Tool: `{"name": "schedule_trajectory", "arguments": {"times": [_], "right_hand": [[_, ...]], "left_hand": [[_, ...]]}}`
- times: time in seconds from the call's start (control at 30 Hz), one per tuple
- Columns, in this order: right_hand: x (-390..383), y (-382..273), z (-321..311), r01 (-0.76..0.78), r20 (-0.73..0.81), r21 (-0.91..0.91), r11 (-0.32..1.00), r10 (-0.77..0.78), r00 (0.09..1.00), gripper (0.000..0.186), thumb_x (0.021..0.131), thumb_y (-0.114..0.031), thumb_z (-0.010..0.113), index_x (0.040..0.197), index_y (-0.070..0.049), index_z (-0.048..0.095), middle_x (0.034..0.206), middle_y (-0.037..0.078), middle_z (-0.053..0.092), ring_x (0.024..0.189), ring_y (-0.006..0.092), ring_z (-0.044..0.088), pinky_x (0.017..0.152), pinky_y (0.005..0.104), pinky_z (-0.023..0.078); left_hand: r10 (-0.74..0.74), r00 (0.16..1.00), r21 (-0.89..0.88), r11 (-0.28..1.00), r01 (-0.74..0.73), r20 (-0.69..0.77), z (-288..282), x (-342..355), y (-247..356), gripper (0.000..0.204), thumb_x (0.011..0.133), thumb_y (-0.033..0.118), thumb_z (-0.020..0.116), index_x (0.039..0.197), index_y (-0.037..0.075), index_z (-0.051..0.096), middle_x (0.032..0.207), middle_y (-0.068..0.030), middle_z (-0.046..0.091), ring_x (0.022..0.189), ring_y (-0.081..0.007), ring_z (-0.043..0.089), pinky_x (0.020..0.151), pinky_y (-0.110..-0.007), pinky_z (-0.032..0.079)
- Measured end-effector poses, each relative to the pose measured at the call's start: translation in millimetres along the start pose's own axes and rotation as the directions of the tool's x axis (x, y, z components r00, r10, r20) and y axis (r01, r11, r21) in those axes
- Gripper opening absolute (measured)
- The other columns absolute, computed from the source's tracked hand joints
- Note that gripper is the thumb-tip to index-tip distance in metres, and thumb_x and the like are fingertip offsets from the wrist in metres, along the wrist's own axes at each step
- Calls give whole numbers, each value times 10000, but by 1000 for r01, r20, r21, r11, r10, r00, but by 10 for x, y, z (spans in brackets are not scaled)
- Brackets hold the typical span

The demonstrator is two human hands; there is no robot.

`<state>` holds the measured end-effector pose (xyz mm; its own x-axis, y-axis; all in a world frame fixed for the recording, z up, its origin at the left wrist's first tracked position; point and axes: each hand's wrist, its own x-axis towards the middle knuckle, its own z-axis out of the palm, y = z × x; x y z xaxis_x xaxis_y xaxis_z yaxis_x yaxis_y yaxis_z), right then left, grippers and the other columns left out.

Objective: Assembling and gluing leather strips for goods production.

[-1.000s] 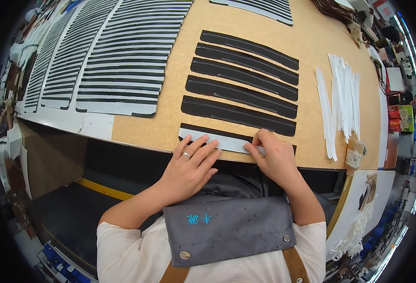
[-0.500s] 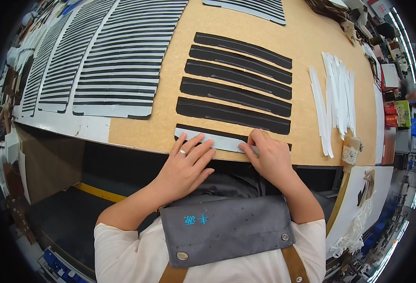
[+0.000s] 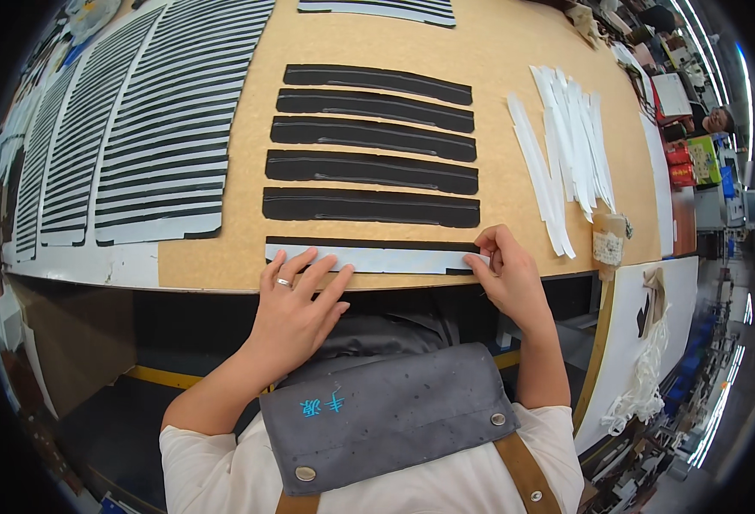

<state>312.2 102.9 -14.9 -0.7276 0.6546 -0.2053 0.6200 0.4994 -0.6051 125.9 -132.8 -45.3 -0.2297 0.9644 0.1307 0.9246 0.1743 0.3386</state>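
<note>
A pale white strip (image 3: 394, 261) lies along a black strip (image 3: 386, 244) at the near edge of the tan work board (image 3: 197, 265). My left hand (image 3: 300, 304) rests on the white strip's left part with fingers spread, a ring on one finger. My right hand (image 3: 510, 278) pinches the white strip's right end between thumb and forefinger. Above my hands, several black strips (image 3: 369, 206), each with a thin raised line, lie in a row. Loose white strips (image 3: 553, 163) lie to the right, beside a small grimy container (image 3: 608, 244).
Striped sheets (image 3: 159, 163) cover the board's left, with another (image 3: 377, 10) at the far edge. A white side panel (image 3: 651, 334) with a tangle of white cord (image 3: 630, 398) stands at right. Red packages (image 3: 679, 163) and a co-worker (image 3: 718, 120) are farther right.
My right hand has moved right along the white strip to its end, which now reaches the black strip's right end. My left hand stays on the left part. The whole view has shifted.
</note>
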Motion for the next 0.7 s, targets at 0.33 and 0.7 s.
{"name": "schedule_trajectory", "arguments": {"times": [0.33, 0.7], "right_hand": [[-32, 192, 102, 105, -135, -25, 994, -108, 985, 188, 850, -109, 690, 942, -48, 538, 739, 81, 563, 660, 231, 578, 609, 350, 461], [-196, 57, 349, 411, -321, -106, 905, -423, 848, 216, 823, -41, 666, 1034, -32, 622, 983, 119, 632, 895, 311, 601, 786, 401, 474]], "left_hand": [[4, 1000, 26, 1000, -4, 5, -20, 41, 26, 458, 824, 230, 706, 1256, 122, 601, 1249, -91, 518, 1230, -300, 439, 1064, -526, 278], [13, 1000, 57, 998, -13, 2, -8, 37, 27, 473, 807, 227, 716, 1254, 120, 606, 1251, -92, 521, 1229, -305, 439, 1060, -526, 289]]}}
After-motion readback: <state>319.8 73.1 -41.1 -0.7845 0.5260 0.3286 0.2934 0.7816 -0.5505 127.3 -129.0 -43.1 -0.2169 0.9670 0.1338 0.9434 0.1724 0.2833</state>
